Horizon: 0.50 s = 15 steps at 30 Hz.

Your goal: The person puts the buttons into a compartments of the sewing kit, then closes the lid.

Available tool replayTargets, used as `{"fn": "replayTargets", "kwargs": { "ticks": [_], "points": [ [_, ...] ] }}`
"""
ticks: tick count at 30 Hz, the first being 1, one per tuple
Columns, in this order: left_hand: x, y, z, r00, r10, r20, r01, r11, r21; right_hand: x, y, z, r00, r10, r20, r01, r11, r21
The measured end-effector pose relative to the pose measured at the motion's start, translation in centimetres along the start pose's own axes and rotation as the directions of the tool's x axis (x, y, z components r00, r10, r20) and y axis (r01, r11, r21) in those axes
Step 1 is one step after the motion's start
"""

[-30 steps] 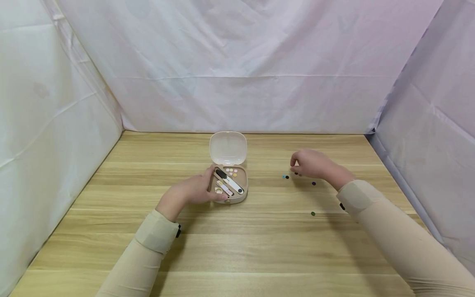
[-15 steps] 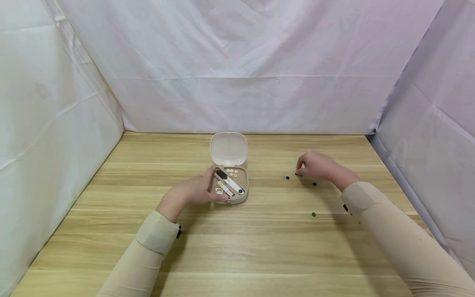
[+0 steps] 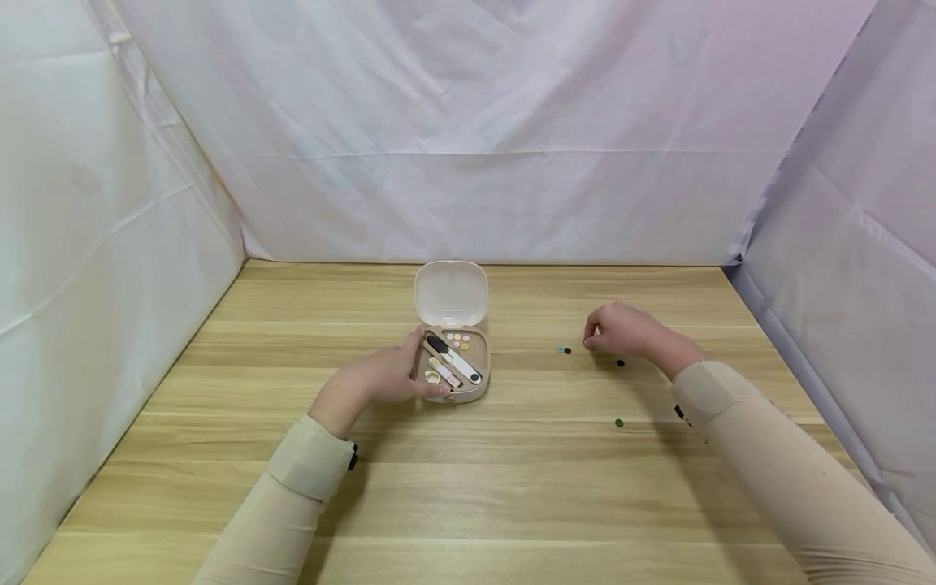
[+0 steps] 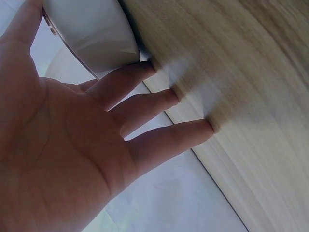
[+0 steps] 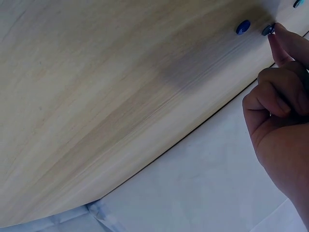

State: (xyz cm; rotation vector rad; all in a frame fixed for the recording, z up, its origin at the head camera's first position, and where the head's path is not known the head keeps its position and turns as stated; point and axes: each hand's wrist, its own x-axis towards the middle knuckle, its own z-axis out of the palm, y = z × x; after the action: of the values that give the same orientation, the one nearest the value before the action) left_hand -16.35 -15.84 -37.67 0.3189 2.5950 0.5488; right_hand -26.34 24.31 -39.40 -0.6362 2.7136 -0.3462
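The right hand (image 3: 627,330) pinches a small button (image 5: 266,30); best lift it softly. The left hand (image 3: 376,375), fingers spread, should hold the box (image 3: 472,394) steady.

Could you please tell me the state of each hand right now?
Left hand: open, resting against the white case.
Right hand: closed, pinching a small button.

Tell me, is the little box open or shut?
Open. The box has its lid raised at the back, and the tray inside shows.
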Motion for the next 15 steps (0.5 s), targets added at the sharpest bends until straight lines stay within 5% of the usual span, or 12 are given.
{"fn": "replayTargets", "kwargs": {
  "ticks": [15],
  "points": [
    [-0.28, 0.27, -0.15, 1.000, -0.010, 0.000, 0.010, 1.000, 0.007, 0.14, -0.22, 0.15, 1.000, 0.009, 0.004, -0.009, 1.000, 0.028]
  ]
}}
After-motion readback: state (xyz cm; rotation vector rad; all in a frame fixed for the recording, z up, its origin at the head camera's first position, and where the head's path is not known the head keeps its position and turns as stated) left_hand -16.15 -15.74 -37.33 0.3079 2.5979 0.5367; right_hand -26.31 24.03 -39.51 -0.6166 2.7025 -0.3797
